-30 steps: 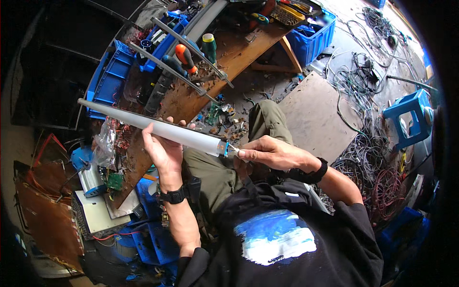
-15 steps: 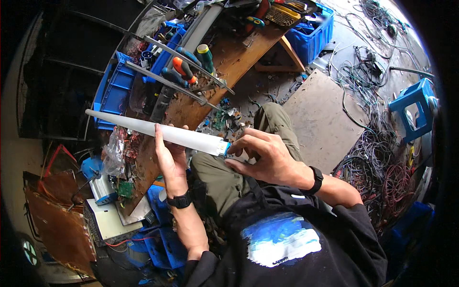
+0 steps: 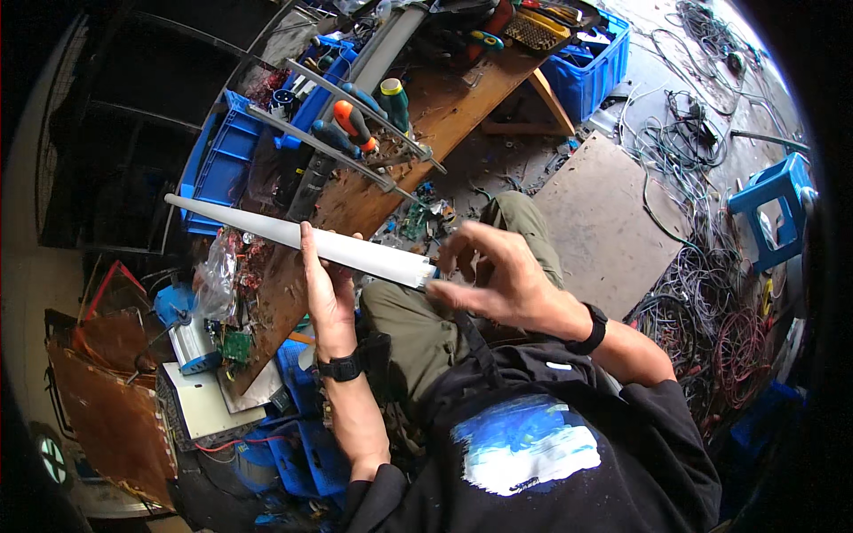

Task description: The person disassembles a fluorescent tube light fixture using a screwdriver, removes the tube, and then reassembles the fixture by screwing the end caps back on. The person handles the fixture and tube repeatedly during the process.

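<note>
Long white tube (image 3: 258, 222) held aslant above the lap, its narrow-looking far end pointed to the upper left, its near end set before the right hand. Tube gripped around its middle by the left hand (image 3: 327, 289): thumb laid along the near side, fingertips seen at the far side. Right hand (image 3: 498, 275) blurred, held at the tube's near end, thumb and curled fingers parted; whether the end is touched cannot be told. A bit of blue is glimpsed there, largely covered. Olive trousers (image 3: 404, 329) seen below the tube.

Beyond the tube, a wooden worktop (image 3: 484, 93) is strewn with debris. By it are noted two metal bars (image 3: 355, 93), an orange-and-black handle (image 3: 354, 124), a green container (image 3: 395, 105) topped in yellow, and a blue tray (image 3: 220, 169). A clear plastic bag (image 3: 216, 280) and a green circuit board (image 3: 236, 346) are found to the left.

To the right, a flat board (image 3: 613, 213) is laid on the floor, bordered by tangled cables (image 3: 702, 275); a blue stool (image 3: 755, 209) is placed farther out.
</note>
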`<state>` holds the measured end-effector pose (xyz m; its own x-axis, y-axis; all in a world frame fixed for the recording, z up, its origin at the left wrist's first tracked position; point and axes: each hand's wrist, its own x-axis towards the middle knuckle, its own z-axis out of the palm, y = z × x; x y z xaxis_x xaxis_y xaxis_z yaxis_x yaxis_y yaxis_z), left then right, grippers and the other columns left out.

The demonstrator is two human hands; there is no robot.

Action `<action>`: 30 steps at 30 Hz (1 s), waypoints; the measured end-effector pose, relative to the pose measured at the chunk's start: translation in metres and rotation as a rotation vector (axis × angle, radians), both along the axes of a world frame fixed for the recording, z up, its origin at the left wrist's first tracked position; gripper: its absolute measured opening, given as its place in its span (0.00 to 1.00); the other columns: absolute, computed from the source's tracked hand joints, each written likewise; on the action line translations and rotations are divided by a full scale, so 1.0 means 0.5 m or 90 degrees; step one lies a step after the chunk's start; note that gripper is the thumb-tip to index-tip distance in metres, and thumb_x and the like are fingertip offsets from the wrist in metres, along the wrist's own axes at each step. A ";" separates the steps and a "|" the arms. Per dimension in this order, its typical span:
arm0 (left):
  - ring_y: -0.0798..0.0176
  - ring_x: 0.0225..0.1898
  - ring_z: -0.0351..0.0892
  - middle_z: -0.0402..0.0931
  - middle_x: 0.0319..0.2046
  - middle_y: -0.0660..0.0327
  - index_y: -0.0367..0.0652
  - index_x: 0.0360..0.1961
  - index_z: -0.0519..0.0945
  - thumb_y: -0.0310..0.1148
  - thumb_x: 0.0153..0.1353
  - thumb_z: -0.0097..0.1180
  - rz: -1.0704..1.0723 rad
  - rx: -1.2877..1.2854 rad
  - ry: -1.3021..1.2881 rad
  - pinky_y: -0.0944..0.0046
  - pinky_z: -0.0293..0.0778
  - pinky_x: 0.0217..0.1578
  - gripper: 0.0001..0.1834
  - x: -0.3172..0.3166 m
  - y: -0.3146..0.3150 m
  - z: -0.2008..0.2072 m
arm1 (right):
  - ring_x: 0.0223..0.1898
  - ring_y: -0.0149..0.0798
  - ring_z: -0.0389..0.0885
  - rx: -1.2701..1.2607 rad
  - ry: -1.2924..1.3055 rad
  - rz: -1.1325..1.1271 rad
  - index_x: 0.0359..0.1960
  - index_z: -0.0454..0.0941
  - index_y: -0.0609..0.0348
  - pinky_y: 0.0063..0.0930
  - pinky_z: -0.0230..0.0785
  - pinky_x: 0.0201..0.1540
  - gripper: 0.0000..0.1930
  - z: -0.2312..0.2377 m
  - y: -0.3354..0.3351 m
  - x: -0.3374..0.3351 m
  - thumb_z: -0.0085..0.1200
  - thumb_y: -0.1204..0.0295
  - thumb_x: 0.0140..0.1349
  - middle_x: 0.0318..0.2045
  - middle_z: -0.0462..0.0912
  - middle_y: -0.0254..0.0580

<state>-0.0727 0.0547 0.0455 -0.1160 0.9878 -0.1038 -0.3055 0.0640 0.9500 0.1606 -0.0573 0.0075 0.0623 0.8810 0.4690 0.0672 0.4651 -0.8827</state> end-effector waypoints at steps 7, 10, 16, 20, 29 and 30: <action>0.65 0.30 0.83 0.78 0.29 0.65 0.46 0.36 0.80 0.51 0.67 0.66 0.044 -0.008 0.029 0.56 0.87 0.42 0.19 -0.019 -0.007 -0.017 | 0.34 0.48 0.85 0.032 -0.139 0.149 0.46 0.83 0.61 0.39 0.78 0.36 0.15 0.025 0.046 0.015 0.69 0.67 0.61 0.37 0.84 0.48; 0.65 0.28 0.82 0.77 0.27 0.67 0.47 0.36 0.79 0.53 0.68 0.64 0.025 -0.025 -0.010 0.58 0.85 0.39 0.20 -0.031 -0.006 -0.035 | 0.36 0.51 0.85 0.092 -0.196 0.173 0.48 0.83 0.59 0.41 0.79 0.39 0.15 0.033 0.047 0.021 0.66 0.69 0.61 0.36 0.84 0.47; 0.65 0.35 0.80 0.75 0.33 0.65 0.48 0.46 0.74 0.61 0.68 0.61 0.015 -0.056 -0.032 0.49 0.84 0.45 0.26 -0.046 -0.017 -0.056 | 0.36 0.44 0.85 0.348 -0.409 0.105 0.45 0.84 0.60 0.37 0.81 0.36 0.15 0.042 0.068 0.007 0.67 0.71 0.57 0.34 0.84 0.41; 0.56 0.31 0.84 0.79 0.29 0.57 0.47 0.46 0.72 0.64 0.70 0.54 -0.023 -0.029 -0.050 0.47 0.85 0.38 0.28 -0.052 -0.030 -0.066 | 0.35 0.37 0.86 0.441 -0.501 0.103 0.42 0.83 0.63 0.30 0.81 0.31 0.13 0.037 0.070 0.000 0.65 0.72 0.56 0.35 0.84 0.38; 0.52 0.20 0.81 0.80 0.21 0.50 0.44 0.46 0.69 0.72 0.71 0.39 0.064 0.006 -0.020 0.52 0.82 0.25 0.37 -0.062 -0.025 -0.069 | 0.32 0.35 0.84 0.536 -0.589 0.123 0.40 0.80 0.64 0.28 0.81 0.29 0.13 0.053 0.061 -0.021 0.61 0.73 0.53 0.32 0.81 0.40; 0.52 0.20 0.81 0.79 0.21 0.51 0.44 0.46 0.69 0.73 0.71 0.39 0.072 0.010 -0.012 0.53 0.81 0.24 0.37 -0.061 -0.025 -0.069 | 0.32 0.35 0.84 0.535 -0.593 0.126 0.39 0.80 0.64 0.28 0.81 0.29 0.13 0.057 0.058 -0.020 0.61 0.73 0.53 0.32 0.82 0.39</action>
